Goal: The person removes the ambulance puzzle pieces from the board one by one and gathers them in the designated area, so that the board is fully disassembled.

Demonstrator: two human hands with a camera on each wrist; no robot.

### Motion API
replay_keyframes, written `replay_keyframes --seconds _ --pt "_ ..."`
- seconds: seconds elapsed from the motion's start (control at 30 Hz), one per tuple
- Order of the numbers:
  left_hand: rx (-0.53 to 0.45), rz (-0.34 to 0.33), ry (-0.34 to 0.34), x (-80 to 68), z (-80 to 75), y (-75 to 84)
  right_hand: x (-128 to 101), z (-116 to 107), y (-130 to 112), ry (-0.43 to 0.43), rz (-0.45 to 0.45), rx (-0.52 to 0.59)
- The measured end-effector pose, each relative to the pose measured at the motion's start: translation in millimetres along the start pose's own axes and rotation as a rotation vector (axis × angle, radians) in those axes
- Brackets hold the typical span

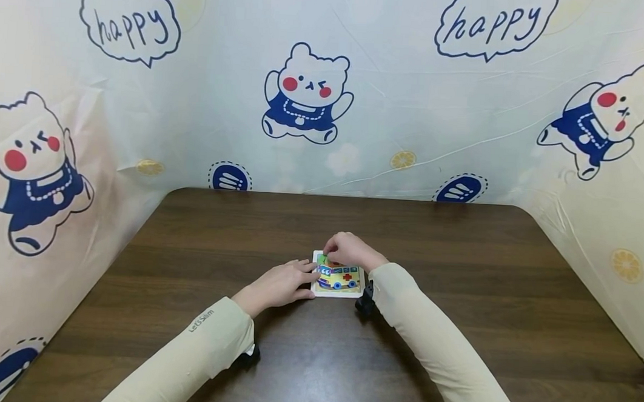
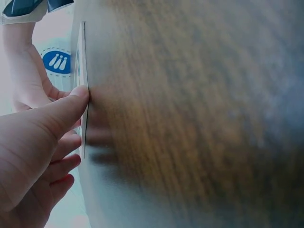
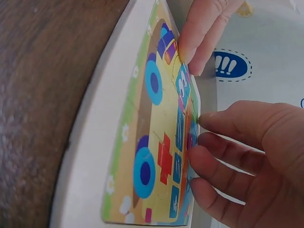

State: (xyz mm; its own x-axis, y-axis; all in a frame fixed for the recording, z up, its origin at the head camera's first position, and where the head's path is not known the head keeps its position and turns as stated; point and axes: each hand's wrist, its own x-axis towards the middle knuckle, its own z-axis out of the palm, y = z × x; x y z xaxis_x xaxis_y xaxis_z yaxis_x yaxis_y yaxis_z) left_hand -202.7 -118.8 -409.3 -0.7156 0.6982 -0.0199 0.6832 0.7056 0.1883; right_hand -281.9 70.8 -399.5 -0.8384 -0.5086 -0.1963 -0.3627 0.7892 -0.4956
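A small jigsaw puzzle (image 1: 338, 281) in a white-bordered tray (image 1: 339, 295) lies on the table, its picture a yellow ambulance with blue wheels and a red cross. My left hand (image 1: 285, 282) rests at its left side, fingers fairly straight with tips over the border. In the left wrist view the thumb (image 2: 78, 97) touches the tray's edge. My right hand (image 1: 350, 249) reaches over the top part, fingers bent downward. Its thumb and fingertips (image 3: 195, 154) meet the picture's upper edge beside a green patch; I cannot tell whether a piece is pinched there.
The brown wooden table (image 1: 461, 251) extends all around the puzzle. Behind it hangs a pale curtain (image 1: 380, 125) printed with bears and the word "happy". A dark wrist camera (image 1: 367, 300) sits under the right wrist, close to the tray's right edge.
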Motion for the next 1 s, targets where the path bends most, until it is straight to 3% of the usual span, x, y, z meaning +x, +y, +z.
replay_keyframes --seconds 0.23,0.47,0.77,1.0 --pt "0.004 -0.013 -0.003 0.2 -1.8 -0.5 0.0 -2.7 -1.7 -0.026 0.002 0.005" --pt "-0.007 -0.019 -0.027 1.4 -0.9 -0.5 0.7 -0.6 3.7 -0.057 0.007 0.092" --pt "-0.006 -0.021 -0.031 1.8 -1.0 1.5 -0.1 -1.7 4.0 -0.044 0.014 0.144" --pt "-0.010 -0.024 -0.030 1.9 -0.2 1.5 -1.3 -1.6 6.7 -0.034 0.047 0.246"
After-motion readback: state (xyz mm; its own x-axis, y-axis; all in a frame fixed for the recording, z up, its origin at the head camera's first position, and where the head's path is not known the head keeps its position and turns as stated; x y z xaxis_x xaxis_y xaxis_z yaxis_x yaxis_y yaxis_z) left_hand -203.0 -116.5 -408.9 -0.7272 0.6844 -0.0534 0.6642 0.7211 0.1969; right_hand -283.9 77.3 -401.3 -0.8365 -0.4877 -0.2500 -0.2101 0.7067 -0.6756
